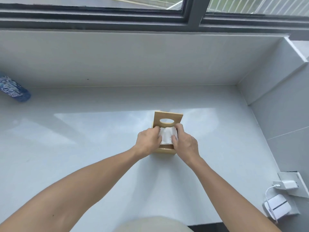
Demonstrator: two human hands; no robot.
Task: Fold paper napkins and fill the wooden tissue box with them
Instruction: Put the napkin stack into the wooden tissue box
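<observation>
A light wooden tissue box (165,150) stands on the white counter at centre. Its lid (168,117), with an oval hole, is tipped up at the far side. White folded paper napkins (167,137) lie in the open top of the box. My left hand (148,142) presses on the napkins' left edge, fingers curled over them. On the right edge rests my right hand (185,144), with its thumb on the paper and fingers reaching the box's far rim. Both hands cover the box's side walls.
A blue printed packet (14,90) lies at the far left of the counter (83,139). A wall socket with a white charger (288,185) and a small white device (276,206) sit at the right wall. A window runs along the back.
</observation>
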